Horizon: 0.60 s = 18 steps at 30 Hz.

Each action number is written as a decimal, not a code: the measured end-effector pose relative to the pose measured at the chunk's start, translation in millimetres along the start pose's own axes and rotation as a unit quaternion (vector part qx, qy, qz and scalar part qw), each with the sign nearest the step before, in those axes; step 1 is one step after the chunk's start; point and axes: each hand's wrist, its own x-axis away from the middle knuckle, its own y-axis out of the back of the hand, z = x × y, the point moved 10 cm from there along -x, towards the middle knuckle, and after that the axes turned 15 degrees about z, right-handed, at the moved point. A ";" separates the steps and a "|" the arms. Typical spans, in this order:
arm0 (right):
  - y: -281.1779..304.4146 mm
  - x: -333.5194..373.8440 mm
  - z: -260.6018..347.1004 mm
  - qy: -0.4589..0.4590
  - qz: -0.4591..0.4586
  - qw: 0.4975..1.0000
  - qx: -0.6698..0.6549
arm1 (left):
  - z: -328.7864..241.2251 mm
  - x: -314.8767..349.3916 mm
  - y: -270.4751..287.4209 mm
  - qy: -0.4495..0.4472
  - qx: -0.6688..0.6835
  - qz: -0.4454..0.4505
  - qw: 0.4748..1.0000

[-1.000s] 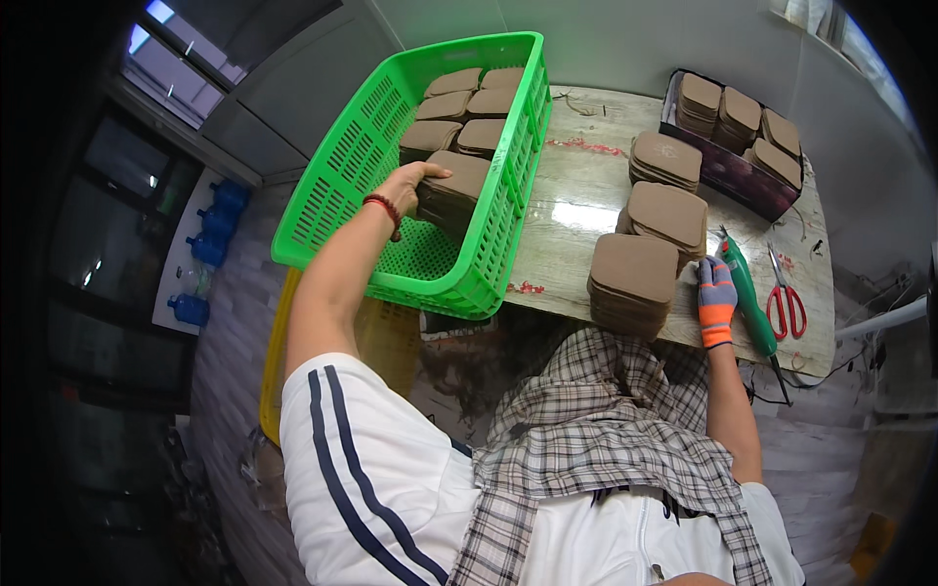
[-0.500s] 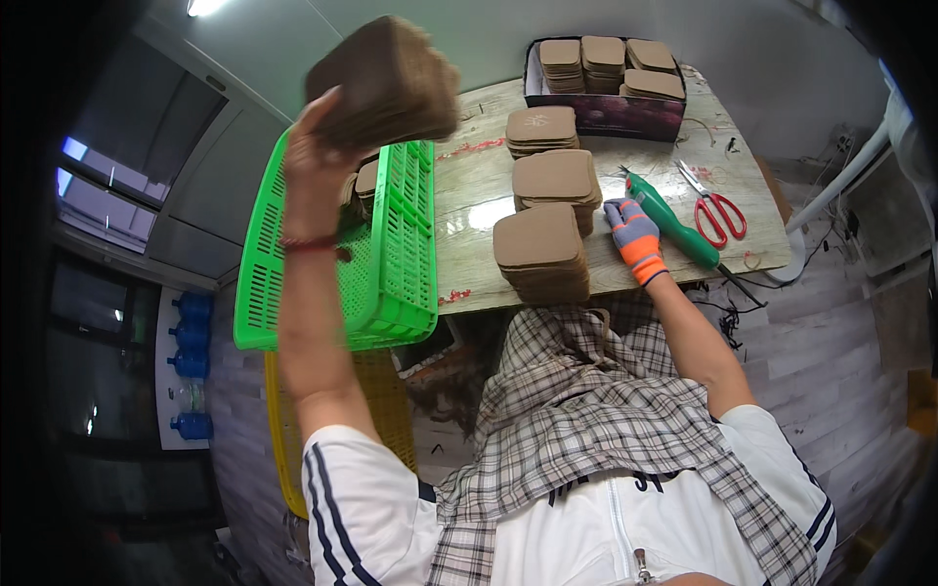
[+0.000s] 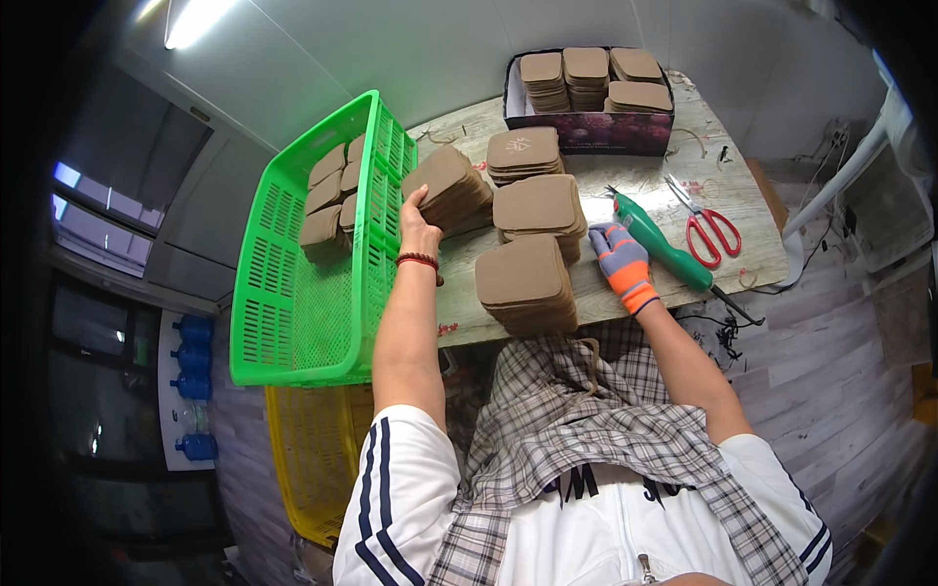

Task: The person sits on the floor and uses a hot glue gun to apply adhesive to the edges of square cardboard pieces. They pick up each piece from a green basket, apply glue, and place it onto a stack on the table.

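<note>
My left hand [image 3: 420,230], bare with a red bracelet, is closed around the near left side of a thick stack of brown rounded-square sheets [image 3: 445,186]. That stack is at the table's left part, close beside the green plastic basket [image 3: 376,303]. Several more brown stacks [image 3: 327,195] sit inside the basket's far end. To the right, three stacks form a row: the far one [image 3: 521,151] with a pale mark on top, a middle one [image 3: 535,203] and a near one [image 3: 525,278]. My right hand [image 3: 618,259], in a grey and orange glove, lies on the tabletop with fingers stretched, holding nothing.
A green corded hand tool [image 3: 664,242] lies right of my glove, beside red-handled scissors [image 3: 711,230]. A dark open box [image 3: 586,132] at the back holds more stacks. Below the green basket is a yellow crate [image 3: 313,459]. Red scraps dot the table [image 3: 459,313].
My left hand has brought its stack from above the green basket down and right to the table. The view has shifted, showing more of the basket. My right hand stays beside the tool.
</note>
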 end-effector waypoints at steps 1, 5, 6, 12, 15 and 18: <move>0.0 0.7 0.6 0.004 -0.004 1.000 0.005 | 5.8 -4.5 8.4 0.006 -0.003 -0.013 1.000; 7.9 0.8 -2.4 -0.001 -0.011 1.000 0.018 | 24.9 -26.6 -16.0 -0.004 -0.030 0.029 0.999; 6.3 1.5 0.3 0.006 -0.012 1.000 0.019 | 25.8 -36.5 -9.6 -0.013 -0.048 0.006 0.999; -1.4 1.3 13.5 0.039 -0.014 0.999 0.003 | -2.1 -53.2 22.7 -0.046 -0.323 -0.096 0.941; 10.0 3.9 12.6 0.028 -0.014 0.999 0.018 | -27.3 17.6 -50.1 -0.119 -0.535 -0.071 0.833; 36.2 19.9 40.3 0.151 -0.098 0.983 0.022 | 7.2 106.2 -65.3 -0.088 -0.402 0.063 0.909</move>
